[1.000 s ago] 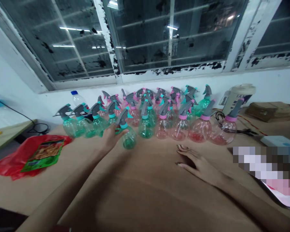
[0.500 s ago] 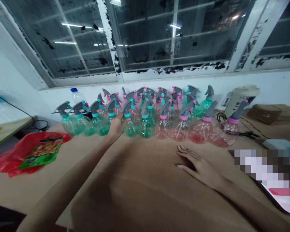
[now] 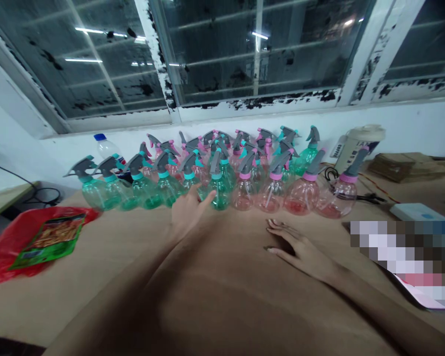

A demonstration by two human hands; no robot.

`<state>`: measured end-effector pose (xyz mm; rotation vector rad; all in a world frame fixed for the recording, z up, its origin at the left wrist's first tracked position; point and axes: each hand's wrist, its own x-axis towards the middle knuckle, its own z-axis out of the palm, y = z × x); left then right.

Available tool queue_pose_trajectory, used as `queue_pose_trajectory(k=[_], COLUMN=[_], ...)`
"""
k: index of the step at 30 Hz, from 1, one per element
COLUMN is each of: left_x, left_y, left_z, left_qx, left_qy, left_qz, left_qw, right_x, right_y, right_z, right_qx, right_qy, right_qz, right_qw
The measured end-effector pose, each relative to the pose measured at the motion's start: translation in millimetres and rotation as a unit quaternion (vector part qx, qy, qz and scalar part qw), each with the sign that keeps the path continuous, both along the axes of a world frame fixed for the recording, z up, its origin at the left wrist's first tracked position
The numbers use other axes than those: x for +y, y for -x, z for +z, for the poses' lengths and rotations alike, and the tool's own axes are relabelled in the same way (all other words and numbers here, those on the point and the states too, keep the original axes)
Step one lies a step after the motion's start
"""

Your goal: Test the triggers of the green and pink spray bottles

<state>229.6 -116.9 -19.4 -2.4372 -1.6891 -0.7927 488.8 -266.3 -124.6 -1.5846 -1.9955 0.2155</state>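
Several green and pink spray bottles with grey triggers stand in rows along the wall under the window. My left hand is open just in front of the front row, its fingers near a green spray bottle and holding nothing. Flat on the brown table rests my right hand, fingers stretched out, below the pink spray bottles.
A red bag with a green snack packet lies at the left. A clear water bottle with a blue cap stands behind the green bottles. A white container, black cables and a white box are at the right.
My left hand pushed a green spray bottle back into the front row, let go of it and drew back a little. My right hand stayed flat on the table.
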Motion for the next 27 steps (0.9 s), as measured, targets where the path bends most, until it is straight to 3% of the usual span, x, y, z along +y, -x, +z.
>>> queue_pose_trajectory(k=[5, 11, 15, 20, 24, 27], left_x=[18.0, 3.8, -22.7, -73.2, -112.1, -131.2], left_y=[-31.9, -25.8, -7.2, 16.5, 27.4, 29.3], left_z=[0.4, 2.9, 7.6, 10.7, 3.4, -4.0], left_qx=[0.043, 0.088, 0.106, 0.116, 0.103, 0.1], left_qy=[0.029, 0.03, 0.046, 0.08, 0.13, 0.128], left_qz=[0.049, 0.045, 0.033, -0.005, -0.031, -0.053], left_qw=[0.997, 0.995, 0.993, 0.99, 0.986, 0.985], right_x=[0.2, -0.1, 0.9, 2.3, 0.3, -1.4], right_y=[-1.4, -1.2, -2.2, -3.3, -0.9, 1.3], right_z=[0.3, -0.7, -3.6, -5.7, -0.6, 3.6], right_qx=[0.005, 0.0, -0.006, 0.003, 0.004, 0.011], right_qy=[-0.001, 0.004, 0.003, -0.006, 0.001, 0.008], right_qz=[0.01, 0.006, 0.005, 0.01, 0.006, 0.001], right_qw=[1.0, 1.0, 1.0, 1.0, 1.0, 1.0])
